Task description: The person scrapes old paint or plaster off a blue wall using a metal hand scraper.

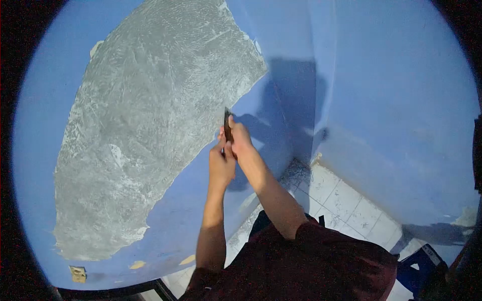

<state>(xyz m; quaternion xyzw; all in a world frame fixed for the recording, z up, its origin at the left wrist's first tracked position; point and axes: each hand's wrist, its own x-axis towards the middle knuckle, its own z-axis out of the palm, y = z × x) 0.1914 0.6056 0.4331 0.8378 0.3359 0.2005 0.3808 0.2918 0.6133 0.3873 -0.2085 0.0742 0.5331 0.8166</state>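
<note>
A scraper (pixel 228 131) with a dark brown handle points upward, its small blade tip near the lower right edge of the bare grey patch (pixel 145 110) on the blue wall. My right hand (pixel 240 136) is wrapped round its handle, thumb along the upper part. Just below and to the left, my left hand (pixel 221 163) closes its fingers on the handle's lower part. Peeled blue paint (pixel 193 183) borders the patch with a ragged edge. Whether the blade touches the wall is hard to tell.
To the right, the blue wall meets another blue wall (pixel 391 90) at a corner. White floor tiles (pixel 346 200) with grey dust lie below. A wall socket (pixel 78 274) sits at lower left. A dark blue object (pixel 422 271) stands at lower right. My shadow falls near the corner.
</note>
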